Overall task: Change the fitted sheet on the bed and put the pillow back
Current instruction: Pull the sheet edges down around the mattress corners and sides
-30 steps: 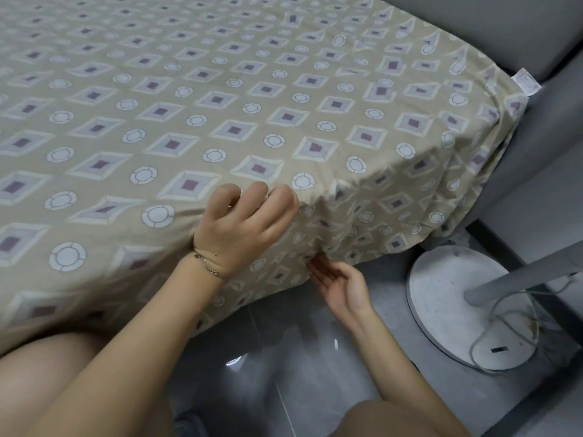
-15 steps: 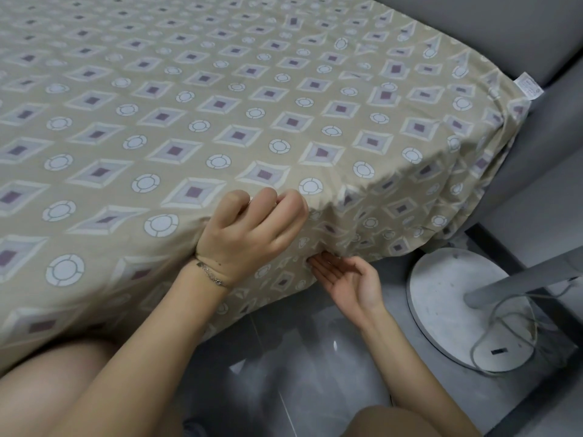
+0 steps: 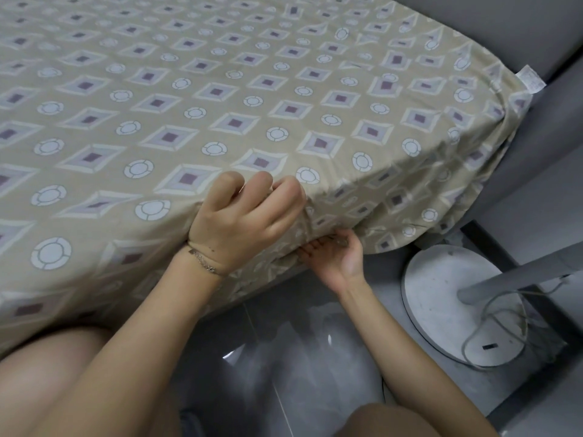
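Observation:
A beige fitted sheet [image 3: 220,99] printed with squares and circles covers the mattress and hangs down its near side. My left hand [image 3: 243,222] sits on the mattress edge with its fingers curled into a fold of the sheet. My right hand [image 3: 334,257] is palm up below that edge, its fingers curled on the sheet's lower hem and partly hidden under the cloth. A white care label [image 3: 531,81] sticks out at the far right corner of the sheet. No pillow is in view.
A grey padded bed frame [image 3: 542,146] runs along the right. On the grey tiled floor [image 3: 284,357] to the right stands a round white base [image 3: 441,298] with a grey pole and a loose cord. My knees are at the bottom of the view.
My right hand has moved up and in under the sheet's hem and its fingers have curled on the cloth. My left hand stays gripping the fold at the mattress edge.

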Demonstrator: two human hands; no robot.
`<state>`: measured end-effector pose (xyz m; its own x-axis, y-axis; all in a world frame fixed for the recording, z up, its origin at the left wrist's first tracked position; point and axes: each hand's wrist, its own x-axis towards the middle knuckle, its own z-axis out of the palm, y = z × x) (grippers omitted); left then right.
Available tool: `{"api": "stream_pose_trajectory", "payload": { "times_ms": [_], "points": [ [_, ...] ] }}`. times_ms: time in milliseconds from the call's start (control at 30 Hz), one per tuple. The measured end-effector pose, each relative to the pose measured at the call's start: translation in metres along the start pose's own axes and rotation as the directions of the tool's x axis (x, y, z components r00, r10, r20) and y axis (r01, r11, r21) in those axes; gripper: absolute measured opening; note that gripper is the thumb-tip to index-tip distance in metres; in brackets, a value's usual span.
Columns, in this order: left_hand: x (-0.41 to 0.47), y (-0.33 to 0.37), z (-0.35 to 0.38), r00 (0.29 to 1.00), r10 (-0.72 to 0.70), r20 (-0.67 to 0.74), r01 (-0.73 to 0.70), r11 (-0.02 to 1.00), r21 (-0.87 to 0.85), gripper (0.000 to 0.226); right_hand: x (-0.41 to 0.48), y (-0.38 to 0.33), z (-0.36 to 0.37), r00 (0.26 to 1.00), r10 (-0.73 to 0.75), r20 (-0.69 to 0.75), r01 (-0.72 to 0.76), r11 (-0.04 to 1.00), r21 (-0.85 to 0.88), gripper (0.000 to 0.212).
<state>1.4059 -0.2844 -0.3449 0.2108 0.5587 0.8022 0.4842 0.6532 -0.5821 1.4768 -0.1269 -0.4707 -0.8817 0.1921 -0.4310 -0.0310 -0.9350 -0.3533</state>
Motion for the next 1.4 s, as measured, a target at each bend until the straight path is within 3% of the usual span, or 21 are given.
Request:
{"api": "stream_pose_trajectory", "payload": {
  "times_ms": [200,267,333,367,433,600,800,867,933,1000,1067,1167,1300,1400],
  "points": [
    [0.002,-0.001,0.0,1.0,-0.022,-0.011,0.022,1.0,-0.002,0.027,-0.014,-0.002,-0.017,0.992,0.078,0.101,-0.07,0.994,-0.087,0.05],
    [0.001,0.0,0.0,1.0,-0.028,-0.003,0.028,0.999,-0.017,0.028,-0.023,-0.009,-0.022,0.992,0.073,0.107,-0.05,0.979,-0.199,0.047],
    [0.0,0.002,0.0,1.0,-0.026,0.016,0.027,0.999,-0.043,0.028,-0.03,-0.018,-0.028,1.0,-0.002,-0.021,-0.009,0.874,-0.487,0.036],
    [0.0,0.003,0.0,0.999,-0.03,0.028,0.031,0.998,-0.056,0.027,-0.03,-0.02,-0.033,0.99,-0.079,-0.115,-0.015,0.76,-0.65,0.036],
    [0.0,0.003,0.0,0.998,-0.025,0.057,0.029,0.996,-0.088,0.027,-0.027,-0.021,-0.041,0.959,-0.169,-0.226,-0.075,0.619,-0.782,0.033],
    [-0.004,0.006,0.0,0.992,-0.059,0.109,0.076,0.984,-0.16,0.03,-0.032,0.007,-0.03,0.975,0.046,-0.216,-0.194,0.645,-0.739,0.032],
    [0.0,0.006,-0.004,0.97,-0.118,0.21,0.152,0.976,-0.154,0.032,-0.039,0.045,-0.018,0.974,0.013,-0.225,-0.132,0.844,-0.52,0.036],
    [-0.004,0.0,-0.017,0.931,-0.139,0.337,0.228,0.943,-0.241,0.011,-0.046,0.061,-0.014,0.974,0.016,-0.225,-0.124,0.873,-0.472,0.032],
    [-0.013,-0.013,-0.04,0.867,-0.2,0.456,0.35,0.896,-0.274,0.033,-0.052,0.078,-0.009,0.975,0.018,-0.22,-0.116,0.89,-0.442,0.029],
    [-0.03,-0.032,-0.072,0.804,-0.304,0.512,0.454,0.868,-0.198,0.042,-0.058,0.095,-0.002,0.982,0.018,-0.188,-0.093,0.913,-0.398,0.027],
    [-0.052,-0.049,-0.096,0.754,-0.38,0.535,0.494,0.866,-0.081,0.027,-0.061,0.109,0.006,0.988,0.037,-0.148,-0.088,0.93,-0.357,0.022],
    [-0.074,-0.068,-0.103,0.665,-0.482,0.57,0.532,0.842,0.091,0.02,-0.056,0.13,0.022,0.991,0.032,-0.132,-0.095,0.856,-0.508,0.016],
    [-0.081,-0.071,-0.098,0.679,-0.461,0.571,0.499,0.861,0.102,0.027,-0.038,0.141,0.037,0.957,-0.224,-0.182,0.009,0.654,-0.756,0.016],
    [-0.083,-0.066,-0.098,0.684,-0.508,0.524,0.522,0.842,0.135,0.024,-0.032,0.144,0.042,0.935,-0.33,-0.131,0.109,0.617,-0.779,0.021]
  ]
}}
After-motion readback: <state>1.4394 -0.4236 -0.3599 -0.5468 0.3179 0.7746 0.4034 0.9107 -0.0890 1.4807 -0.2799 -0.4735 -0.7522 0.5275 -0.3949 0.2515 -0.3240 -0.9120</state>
